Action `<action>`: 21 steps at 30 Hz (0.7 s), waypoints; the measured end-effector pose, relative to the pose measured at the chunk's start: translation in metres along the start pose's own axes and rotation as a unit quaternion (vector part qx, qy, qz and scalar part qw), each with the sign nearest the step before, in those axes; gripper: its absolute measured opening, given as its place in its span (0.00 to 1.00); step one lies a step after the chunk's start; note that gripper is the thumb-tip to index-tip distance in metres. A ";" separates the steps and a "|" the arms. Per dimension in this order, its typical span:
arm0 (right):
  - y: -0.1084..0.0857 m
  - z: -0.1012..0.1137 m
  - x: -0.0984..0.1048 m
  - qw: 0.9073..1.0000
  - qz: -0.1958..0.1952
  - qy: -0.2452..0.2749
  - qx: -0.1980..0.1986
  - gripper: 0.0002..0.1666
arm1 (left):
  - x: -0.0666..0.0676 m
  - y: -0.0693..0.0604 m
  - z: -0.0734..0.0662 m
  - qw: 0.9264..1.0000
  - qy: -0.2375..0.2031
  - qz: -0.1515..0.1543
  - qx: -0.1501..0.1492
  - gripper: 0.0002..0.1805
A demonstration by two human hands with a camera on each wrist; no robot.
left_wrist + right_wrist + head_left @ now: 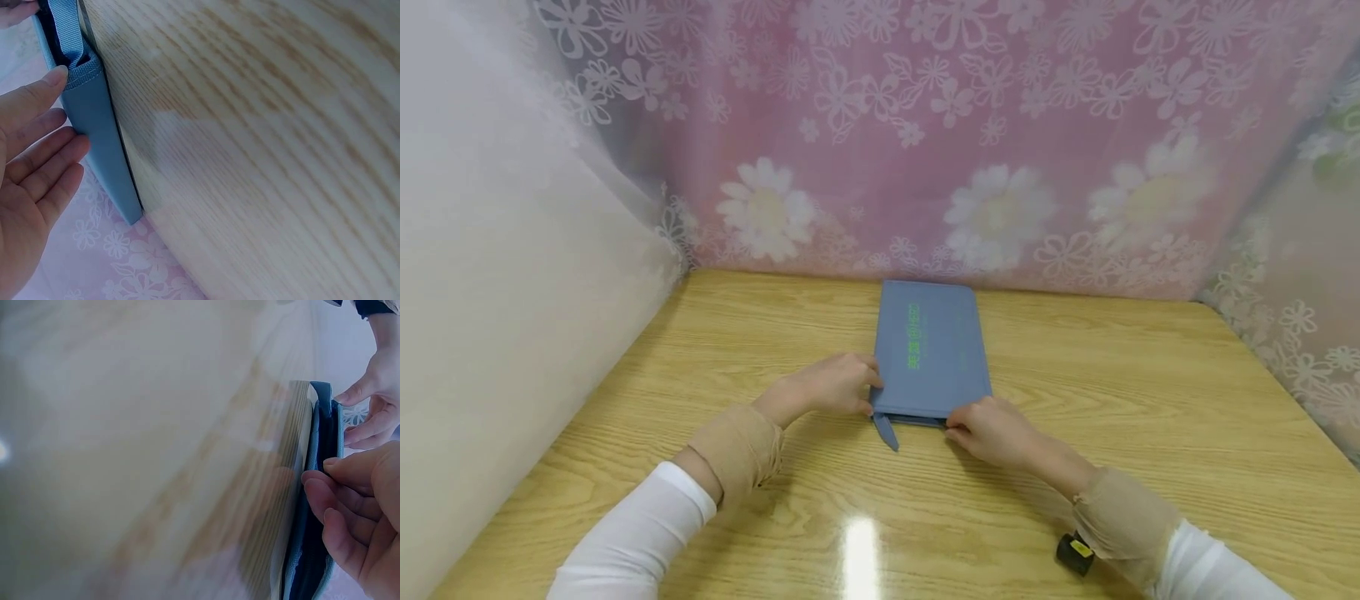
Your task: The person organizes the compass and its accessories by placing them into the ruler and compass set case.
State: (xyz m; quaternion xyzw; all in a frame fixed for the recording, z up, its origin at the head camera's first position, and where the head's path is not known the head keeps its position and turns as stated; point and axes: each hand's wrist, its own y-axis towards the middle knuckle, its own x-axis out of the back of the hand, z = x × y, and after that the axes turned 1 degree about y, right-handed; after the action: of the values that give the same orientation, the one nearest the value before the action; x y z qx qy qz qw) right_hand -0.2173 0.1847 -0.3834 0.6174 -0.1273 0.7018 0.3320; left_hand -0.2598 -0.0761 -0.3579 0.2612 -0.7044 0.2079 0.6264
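Note:
A blue zipper pouch (932,350) with green lettering lies flat on the table. Its mouth faces me and gapes in the right wrist view, where the zipper edge (319,440) shows. A strap loop (886,432) sticks out at its near left corner. My left hand (842,383) touches that corner with the thumb, its fingers (53,156) fairly straight along the side. With curled fingers, my right hand (992,429) pinches at the pouch's mouth near the right corner. Whatever small part lies between thumb and forefinger is hidden.
The wood-grain table (760,325) extends around the pouch. A pink flowered curtain (880,167) hangs at its back edge, with pale sheeting (512,292) on the left. A small black object with a yellow label (1075,552) is beside the right wrist wrap.

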 end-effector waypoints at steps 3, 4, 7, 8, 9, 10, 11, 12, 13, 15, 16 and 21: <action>0.001 0.001 -0.001 1.000 -0.002 -0.001 0.000 0.06 | -0.001 0.000 0.000 1.000 -0.002 0.004 0.005 0.20; 0.001 0.001 -0.001 1.000 -0.001 0.001 0.000 0.06 | -0.001 0.000 0.000 1.000 -0.002 0.005 0.007 0.20; 0.002 0.002 -0.002 1.000 0.002 0.008 -0.001 0.07 | -0.001 0.000 0.001 1.000 -0.004 0.006 0.011 0.21; 0.003 0.002 -0.002 1.000 0.004 0.011 -0.002 0.07 | -0.001 0.000 0.001 1.000 -0.005 0.006 0.012 0.21; 0.003 0.003 -0.003 1.000 0.005 0.014 -0.003 0.07 | -0.001 0.000 0.001 1.000 -0.005 0.007 0.013 0.21; 0.004 0.003 -0.003 1.000 0.004 0.014 -0.002 0.08 | -0.001 0.000 0.001 1.000 -0.005 0.008 0.014 0.21; 0.005 0.004 -0.003 1.000 0.004 0.014 -0.002 0.08 | -0.001 0.000 0.000 1.000 -0.007 0.008 0.015 0.21; 0.005 0.004 -0.003 1.000 0.003 0.012 -0.001 0.08 | -0.001 0.000 0.000 1.000 -0.009 0.010 0.017 0.21; 0.006 0.004 -0.004 1.000 0.002 0.011 0.001 0.08 | 0.000 0.000 0.000 1.000 -0.008 0.012 0.018 0.20; 0.008 0.005 -0.004 1.000 0.001 0.012 0.003 0.07 | 0.001 0.000 -0.001 1.000 -0.010 0.014 0.021 0.20; 0.009 0.006 -0.004 1.000 0.002 0.013 0.003 0.07 | 0.002 -0.001 -0.001 1.000 -0.011 0.014 0.021 0.20; 0.014 0.009 -0.008 1.000 0.010 0.009 0.007 0.06 | 0.004 -0.001 -0.005 0.999 -0.014 0.020 0.024 0.21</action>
State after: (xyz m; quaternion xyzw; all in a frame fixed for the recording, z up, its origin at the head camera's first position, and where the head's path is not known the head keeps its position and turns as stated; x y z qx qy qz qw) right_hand -0.2188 0.1667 -0.3857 0.6119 -0.1257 0.7117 0.3214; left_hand -0.2559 -0.0745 -0.3533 0.2649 -0.7130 0.2333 0.6058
